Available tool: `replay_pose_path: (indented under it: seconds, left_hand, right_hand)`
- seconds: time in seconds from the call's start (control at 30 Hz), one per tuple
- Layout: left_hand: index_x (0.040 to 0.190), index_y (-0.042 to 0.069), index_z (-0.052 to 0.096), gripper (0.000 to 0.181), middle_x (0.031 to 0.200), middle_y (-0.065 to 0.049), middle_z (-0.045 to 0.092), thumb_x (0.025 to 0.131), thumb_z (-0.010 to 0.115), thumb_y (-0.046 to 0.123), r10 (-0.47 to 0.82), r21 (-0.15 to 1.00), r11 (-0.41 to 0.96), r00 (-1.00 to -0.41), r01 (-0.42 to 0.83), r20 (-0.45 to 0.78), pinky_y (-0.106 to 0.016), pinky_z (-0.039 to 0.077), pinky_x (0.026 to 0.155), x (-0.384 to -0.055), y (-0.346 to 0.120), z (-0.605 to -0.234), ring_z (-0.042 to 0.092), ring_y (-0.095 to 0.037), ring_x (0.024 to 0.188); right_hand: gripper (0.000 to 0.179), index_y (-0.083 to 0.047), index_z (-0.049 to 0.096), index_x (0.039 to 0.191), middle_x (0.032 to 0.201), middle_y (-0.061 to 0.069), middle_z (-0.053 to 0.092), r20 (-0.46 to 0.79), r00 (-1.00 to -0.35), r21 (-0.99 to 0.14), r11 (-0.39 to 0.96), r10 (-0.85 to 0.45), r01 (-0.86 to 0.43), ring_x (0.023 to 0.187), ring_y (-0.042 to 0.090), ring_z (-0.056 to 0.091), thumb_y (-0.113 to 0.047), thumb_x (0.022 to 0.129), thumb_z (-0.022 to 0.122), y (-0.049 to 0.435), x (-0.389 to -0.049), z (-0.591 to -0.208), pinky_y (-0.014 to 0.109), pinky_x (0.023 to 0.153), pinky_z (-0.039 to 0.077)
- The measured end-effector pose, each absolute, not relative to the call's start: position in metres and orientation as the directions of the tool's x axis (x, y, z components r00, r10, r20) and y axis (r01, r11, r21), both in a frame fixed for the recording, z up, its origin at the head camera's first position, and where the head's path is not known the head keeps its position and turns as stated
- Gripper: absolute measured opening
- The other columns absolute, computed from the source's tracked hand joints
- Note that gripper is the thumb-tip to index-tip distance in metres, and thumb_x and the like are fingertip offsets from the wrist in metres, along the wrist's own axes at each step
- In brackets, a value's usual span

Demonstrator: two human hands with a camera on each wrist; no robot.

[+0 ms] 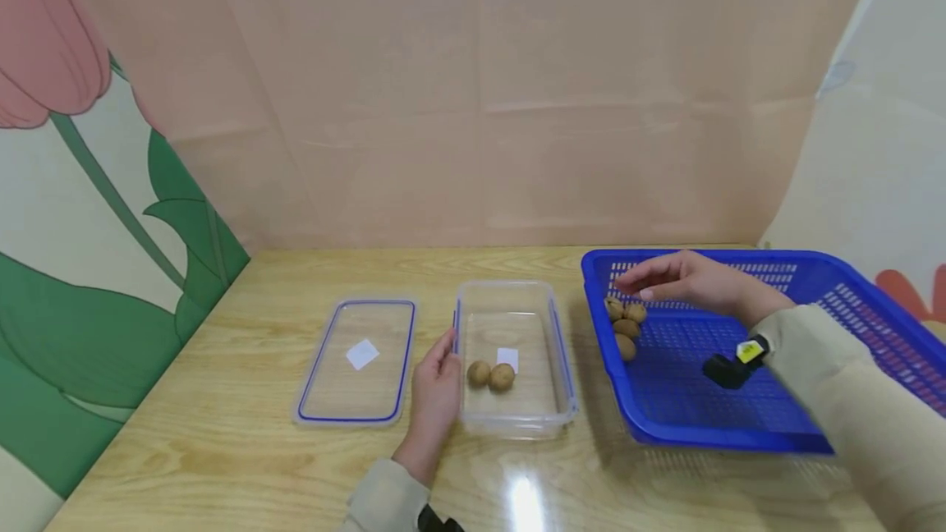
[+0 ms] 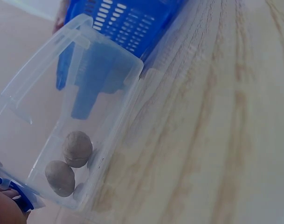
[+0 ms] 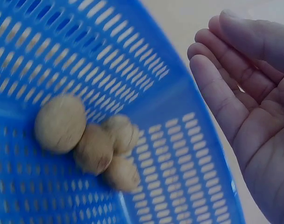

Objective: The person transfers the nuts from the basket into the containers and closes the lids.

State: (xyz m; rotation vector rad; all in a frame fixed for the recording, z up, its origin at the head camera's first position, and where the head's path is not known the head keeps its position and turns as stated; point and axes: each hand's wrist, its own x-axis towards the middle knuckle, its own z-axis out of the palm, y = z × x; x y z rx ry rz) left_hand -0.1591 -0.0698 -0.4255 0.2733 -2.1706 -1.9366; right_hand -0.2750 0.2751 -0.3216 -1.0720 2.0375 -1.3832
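Where a bright patch of light falls close to me, the desk (image 1: 222, 450) shows a glossy surface with a pale wood grain. The basket (image 1: 687, 388) on my right is blue plastic, its floor and sloping walls pierced with rows of slots beneath a smooth rim. The box (image 1: 543, 388) in front of me is clear plastic, rectangular with rounded corners, and the flat lid (image 1: 347, 396) is clear too, with a blue band running round its edge. The four walnuts (image 1: 626, 328) are brown, dull and roundish, somewhat blurred close up.

My right hand (image 1: 695, 280) hangs over the basket with those walnuts just below its fingertips, near but apart from them. Its fingers lie close together, slightly bent, over a bare palm. My left hand (image 1: 434, 391) rests against the left wall of the box, fingers extended along it; how hard they press I cannot tell.

In the basket the walnuts bunch together, touching, beside its left wall. Inside the box the two walnuts (image 1: 479, 373) sit side by side toward the near left corner, next to a white square (image 1: 507, 357). The lid lies flat to the left of my left hand, bearing a white label (image 1: 362, 354).
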Motion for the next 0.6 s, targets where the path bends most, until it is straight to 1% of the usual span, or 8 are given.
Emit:
replay_pose_path:
  seconds: [0.2, 0.27, 0.43, 0.6]
  left_hand:
    - [0.132, 0.006, 0.050, 0.041, 0.138, -0.012, 0.047, 0.091, 0.045, 0.004, -0.280, 0.995, 0.098, -0.960, -0.005, 0.023, -0.042, 0.035, 0.107, -0.159, -0.070, -0.424, 0.041, -0.029, 0.129]
    - [0.132, 0.006, 0.051, 0.041, 0.138, -0.012, 0.047, 0.091, 0.045, 0.004, -0.280, 0.995, 0.101, -0.960, -0.005, 0.024, -0.042, 0.035, 0.107, -0.159, -0.070, -0.424, 0.041, -0.029, 0.129]
    - [0.131, 0.006, 0.051, 0.041, 0.138, -0.012, 0.047, 0.091, 0.045, 0.004, -0.279, 0.993, 0.115, -0.960, -0.003, 0.030, -0.043, 0.035, 0.107, -0.158, -0.070, -0.424, 0.040, -0.030, 0.129]
    - [0.132, 0.006, 0.050, 0.041, 0.138, -0.012, 0.047, 0.091, 0.044, 0.004, -0.276, 0.994, 0.111, -0.961, -0.009, 0.022, -0.043, 0.035, 0.107, -0.158, -0.070, -0.424, 0.040, -0.030, 0.129]
  right_hand:
    - [0.031, 0.004, 0.058, 0.119, 0.112, -0.012, 0.065, -0.005, -0.638, -0.905, 0.274, -0.770, -0.325, 0.104, 0.004, 0.060, 0.001, 0.088, 0.055, 0.282, -0.271, -0.336, 0.016, 0.086, 0.049]
    - [0.031, 0.005, 0.058, 0.117, 0.110, -0.010, 0.066, -0.038, -0.651, -0.899, 0.311, -0.758, -0.309, 0.102, 0.006, 0.061, 0.000, 0.087, 0.057, 0.282, -0.269, -0.343, 0.017, 0.084, 0.050]
    - [0.037, 0.014, 0.054, 0.115, 0.108, 0.003, 0.068, -0.085, -0.677, -0.884, 0.368, -0.731, -0.287, 0.098, 0.010, 0.062, -0.003, 0.083, 0.063, 0.280, -0.267, -0.358, 0.020, 0.081, 0.053]
    - [0.042, 0.018, 0.053, 0.113, 0.106, 0.011, 0.068, -0.107, -0.700, -0.876, 0.400, -0.706, -0.269, 0.096, 0.010, 0.063, -0.003, 0.080, 0.067, 0.278, -0.266, -0.368, 0.021, 0.079, 0.054]
